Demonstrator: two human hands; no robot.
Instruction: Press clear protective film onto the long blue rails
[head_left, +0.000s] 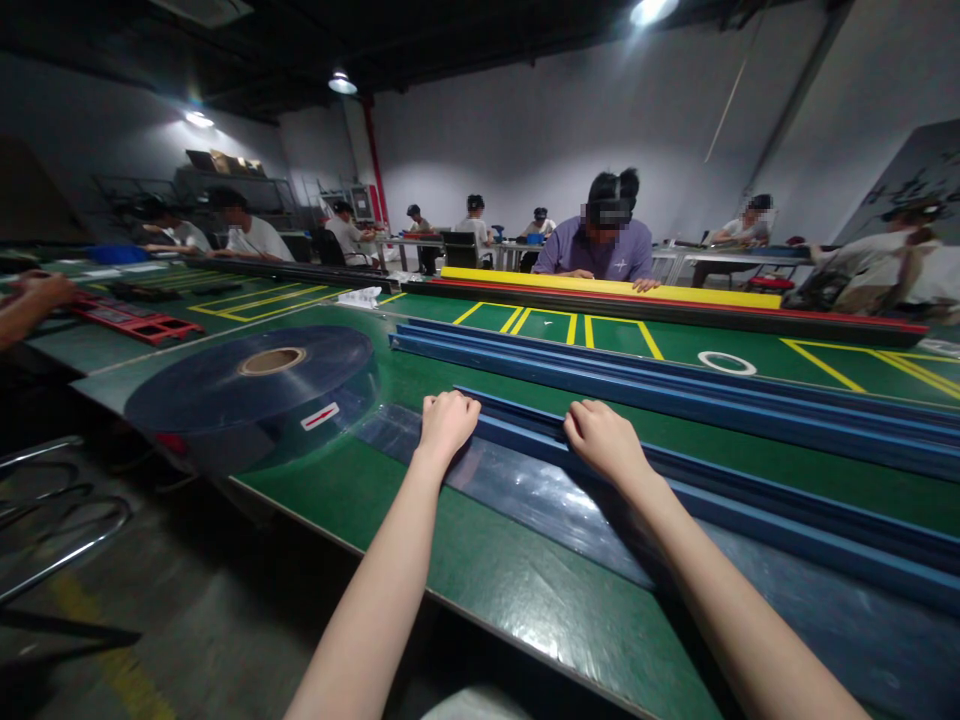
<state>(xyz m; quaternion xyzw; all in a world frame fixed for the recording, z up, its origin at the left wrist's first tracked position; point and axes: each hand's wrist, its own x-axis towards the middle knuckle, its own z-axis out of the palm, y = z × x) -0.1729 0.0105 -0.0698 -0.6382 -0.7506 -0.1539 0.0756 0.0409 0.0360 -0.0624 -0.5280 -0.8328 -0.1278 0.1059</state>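
Observation:
In the head view, my left hand (448,425) is closed at the near-left end of a long blue channel-shaped rail (517,437). Further along the same rail my right hand (606,440) grips it, fingers curled over its edge. What the fingertips press on is hidden behind the knuckles. Under and in front of the rail lies a strip of clear plastic film (540,505), flat on the green table (495,600). That strip leads back to a large roll of clear film (202,385) standing to the left of my left hand.
More blue rails (637,380) lie parallel behind. Across the table, a person in purple (634,245) leans over a yellow bar (555,281) beside red and black ones. A white ring (726,363) and a red frame (135,318) lie on tables. Another person's hand (45,295) shows far left.

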